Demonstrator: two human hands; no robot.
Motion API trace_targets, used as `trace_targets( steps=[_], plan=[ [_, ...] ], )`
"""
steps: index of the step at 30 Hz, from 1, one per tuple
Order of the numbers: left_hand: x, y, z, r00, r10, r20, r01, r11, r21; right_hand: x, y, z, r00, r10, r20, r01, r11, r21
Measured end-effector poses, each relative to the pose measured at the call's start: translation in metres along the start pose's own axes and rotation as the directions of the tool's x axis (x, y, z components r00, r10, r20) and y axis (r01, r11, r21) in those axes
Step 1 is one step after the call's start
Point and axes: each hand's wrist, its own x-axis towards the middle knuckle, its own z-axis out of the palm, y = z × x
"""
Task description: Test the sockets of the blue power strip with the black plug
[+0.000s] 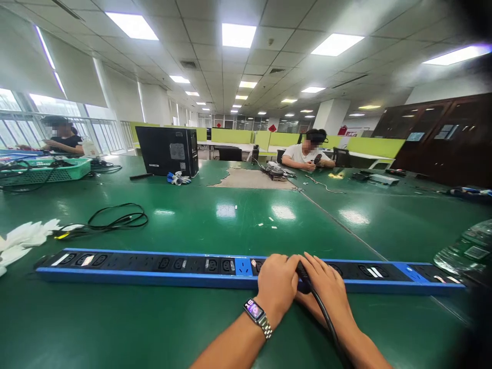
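A long blue and black power strip (130, 261) with rows of sockets lies across the table in front of me. Over its right-of-centre part, a black plug (303, 274) on a thick power cord (326, 318) sits between my hands. My left hand (275, 284), below a wristwatch, is closed against the plug's left side, its fingertips hidden. From the right, my right hand (325, 279) is closed around the plug, thumb underneath. The cord runs down from the plug past my right wrist. Whether the plug is in a socket is hidden by my hands.
On the left are a coiled black cable (119, 218), white tissue-like material (28, 238) and a green basket (57, 171) with cables. A black computer case (167, 151) stands farther back. A clear plastic bottle (471, 248) lies right. Two people sit beyond the table.
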Motion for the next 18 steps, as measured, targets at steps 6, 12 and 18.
trace_targets(
  steps=[6, 12, 18],
  plan=[
    [-0.033, -0.044, -0.062, 0.962, 0.048, -0.269, -0.069, 0.995, -0.070, 0.003, -0.009, -0.008, 0.997, 0.067, 0.045, -0.067, 0.998, 0.003],
    [-0.110, -0.135, -0.152, 0.947, -0.153, -0.282, 0.163, 0.987, 0.012, 0.005, -0.008, -0.007, 0.989, 0.118, 0.094, -0.122, 0.992, 0.039],
    [-0.116, -0.144, -0.163, 0.981, -0.140, -0.134, 0.142, 0.990, 0.007, 0.015, -0.045, -0.020, 0.989, 0.076, 0.130, -0.106, 0.964, 0.244]
  ],
)
